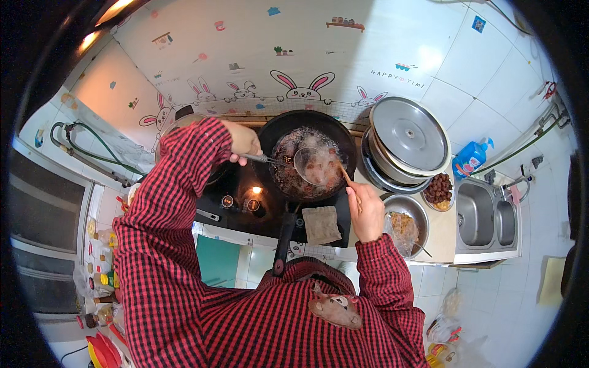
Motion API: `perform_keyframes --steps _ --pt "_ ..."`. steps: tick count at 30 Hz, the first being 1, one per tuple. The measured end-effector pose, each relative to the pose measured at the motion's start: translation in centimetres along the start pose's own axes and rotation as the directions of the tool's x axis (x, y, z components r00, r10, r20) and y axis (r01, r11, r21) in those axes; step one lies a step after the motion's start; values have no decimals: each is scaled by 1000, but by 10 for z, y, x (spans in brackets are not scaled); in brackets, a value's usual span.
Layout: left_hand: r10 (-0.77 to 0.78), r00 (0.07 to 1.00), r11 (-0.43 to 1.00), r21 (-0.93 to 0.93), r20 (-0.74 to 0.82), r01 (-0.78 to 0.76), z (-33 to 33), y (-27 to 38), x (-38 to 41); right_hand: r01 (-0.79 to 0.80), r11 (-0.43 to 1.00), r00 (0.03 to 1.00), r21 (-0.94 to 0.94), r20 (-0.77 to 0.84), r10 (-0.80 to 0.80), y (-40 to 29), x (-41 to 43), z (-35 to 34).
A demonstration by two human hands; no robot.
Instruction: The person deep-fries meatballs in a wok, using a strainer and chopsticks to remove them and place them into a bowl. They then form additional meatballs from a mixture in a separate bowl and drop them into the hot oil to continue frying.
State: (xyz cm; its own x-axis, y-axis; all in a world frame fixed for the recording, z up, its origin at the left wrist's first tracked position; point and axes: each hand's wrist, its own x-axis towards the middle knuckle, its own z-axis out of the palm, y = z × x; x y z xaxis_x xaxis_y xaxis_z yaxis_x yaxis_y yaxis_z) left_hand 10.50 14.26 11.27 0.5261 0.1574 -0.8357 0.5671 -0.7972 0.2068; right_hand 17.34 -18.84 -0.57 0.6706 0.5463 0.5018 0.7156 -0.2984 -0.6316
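Note:
My left hand (246, 141) grips the handle of a round mesh skimmer (314, 166), its basket held over the wok. Beneath it, dark pieces of food lie in bubbling oil (286, 181) inside a black wok (271, 124); steam and foam blur their shapes. In my right hand (367, 212) are wooden chopsticks (344, 173), their tips at the skimmer's right edge. Whether the skimmer holds any pieces I cannot tell. The wok's long handle (286, 234) points towards my body. A folded cloth (320, 225) lies on the black cooktop (232, 221), just left of my right hand.
Lidded, stacked pots (407, 133) stand right of the wok. Near them are a metal bowl (425, 225) of minced mixture with a plastic bag, a dish of browned balls (438, 189), a blue pump bottle (470, 158) and a sink (476, 211). Another pan (184, 120) sits behind my left sleeve.

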Motion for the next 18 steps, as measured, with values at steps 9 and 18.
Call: perform_keyframes --steps 9,18 --pt "178 980 867 -457 -93 -201 77 -28 11 137 987 991 90 -19 -136 -21 -17 -18" --pt "212 958 621 -731 -192 -284 134 -54 -20 48 996 987 70 -157 -36 -19 -31 -59"
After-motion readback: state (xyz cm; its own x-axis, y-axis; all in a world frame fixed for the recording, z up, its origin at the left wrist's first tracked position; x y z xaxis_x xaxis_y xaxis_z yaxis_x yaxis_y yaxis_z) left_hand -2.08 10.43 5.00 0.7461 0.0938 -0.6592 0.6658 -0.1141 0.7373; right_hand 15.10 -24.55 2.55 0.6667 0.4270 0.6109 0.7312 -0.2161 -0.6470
